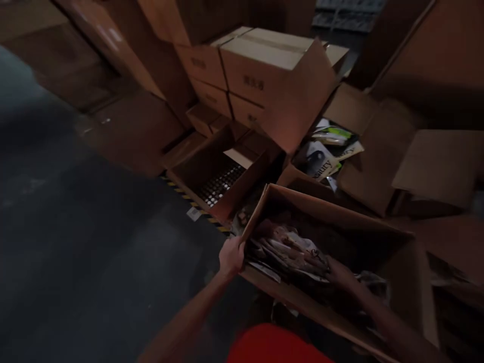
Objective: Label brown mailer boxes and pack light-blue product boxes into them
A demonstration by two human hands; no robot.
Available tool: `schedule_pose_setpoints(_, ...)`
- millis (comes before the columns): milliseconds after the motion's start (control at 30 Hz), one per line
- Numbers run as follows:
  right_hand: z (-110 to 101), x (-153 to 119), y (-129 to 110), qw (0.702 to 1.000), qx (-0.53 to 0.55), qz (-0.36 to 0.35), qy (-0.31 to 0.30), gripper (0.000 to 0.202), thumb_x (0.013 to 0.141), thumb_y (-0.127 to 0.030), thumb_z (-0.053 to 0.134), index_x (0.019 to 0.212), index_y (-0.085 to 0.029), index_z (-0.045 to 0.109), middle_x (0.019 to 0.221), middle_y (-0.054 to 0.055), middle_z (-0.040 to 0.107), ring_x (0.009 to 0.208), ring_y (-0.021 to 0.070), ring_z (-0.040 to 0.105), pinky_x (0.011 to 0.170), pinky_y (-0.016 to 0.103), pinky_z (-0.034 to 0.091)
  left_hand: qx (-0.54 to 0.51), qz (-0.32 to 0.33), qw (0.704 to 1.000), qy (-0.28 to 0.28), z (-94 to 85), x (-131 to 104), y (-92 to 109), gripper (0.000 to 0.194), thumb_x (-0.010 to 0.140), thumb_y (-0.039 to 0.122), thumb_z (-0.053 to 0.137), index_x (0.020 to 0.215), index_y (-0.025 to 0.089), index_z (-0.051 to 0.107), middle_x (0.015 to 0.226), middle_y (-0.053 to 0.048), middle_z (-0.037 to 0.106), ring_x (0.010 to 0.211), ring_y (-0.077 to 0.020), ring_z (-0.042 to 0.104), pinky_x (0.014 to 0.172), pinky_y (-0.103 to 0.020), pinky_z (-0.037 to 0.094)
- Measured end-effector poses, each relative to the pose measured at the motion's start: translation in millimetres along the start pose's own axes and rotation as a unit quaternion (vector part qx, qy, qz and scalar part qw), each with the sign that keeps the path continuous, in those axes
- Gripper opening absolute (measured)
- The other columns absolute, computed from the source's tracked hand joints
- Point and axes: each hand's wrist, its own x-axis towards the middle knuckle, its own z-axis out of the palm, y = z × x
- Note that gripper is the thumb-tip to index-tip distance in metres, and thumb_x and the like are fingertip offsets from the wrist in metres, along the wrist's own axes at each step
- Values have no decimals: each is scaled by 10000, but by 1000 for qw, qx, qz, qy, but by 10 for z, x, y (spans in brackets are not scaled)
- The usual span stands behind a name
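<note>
Evidently, I had the left grip clasping the left wall of the open carton and the right grip, whether pinching I couldn't tell, among crumpled packets inside, the handling seemingly unfinished while they lay below the rim.

The open, rectangular brown box is matt cardboard with raw paper edges; the crumpled, pale, translucent bags inside look like thin plastic, wrinkled and faintly shiny. The white-and-green flat printed packets are smooth and glossy. The stacked brown rectangular cartons are dull cardboard. The dark grey floor looks smooth, with a soft sheen.
</note>
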Motion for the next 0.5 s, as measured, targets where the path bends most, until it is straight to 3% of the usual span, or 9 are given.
schedule_pose_setpoints(133,-223,94,210,997,13,30,76,525,741,-179,587,1259,-164,672,1366,200,619,1315,354,554,1111,472,435,53,53,997,-10,-136,419,514,163,958,223,472,880,204,614,924,-98,683,954,-263,625,767,-337,459)
schedule_pose_setpoints(233,-501,210,159,979,106,-51,168,412,833,-261,520,1202,-196,689,1329,154,652,1280,311,586,1107,465,450,70,91,993,-18,-186,710,773,149,952,209,478,874,205,605,928,-89,683,949,-245,619,775,-324,450)
schedule_pose_setpoints(300,-798,343,59,946,184,-123,237,365,892,-338,473,1145,-216,707,1238,119,698,1179,275,646,1068,442,486,91,108,990,-27,-185,879,883,138,951,195,477,903,198,606,963,-84,687,967,-232,611,791,-314,442)
schedule_pose_setpoints(367,-1172,581,-56,908,250,-147,302,351,906,-394,482,1089,-220,725,1155,101,723,1080,252,674,1016,420,515,118,122,985,-34,-163,999,942,137,947,168,469,946,184,605,1005,-81,685,989,-225,604,808,-307,436)
schedule_pose_setpoints(500,-1948,1480,-203,822,408,-32,396,252,787,-349,639,954,-191,741,993,71,746,954,227,679,944,380,535,143,127,981,-26,-85,1078,934,151,969,169,450,970,176,601,988,-76,672,954,-222,605,798,-310,430)
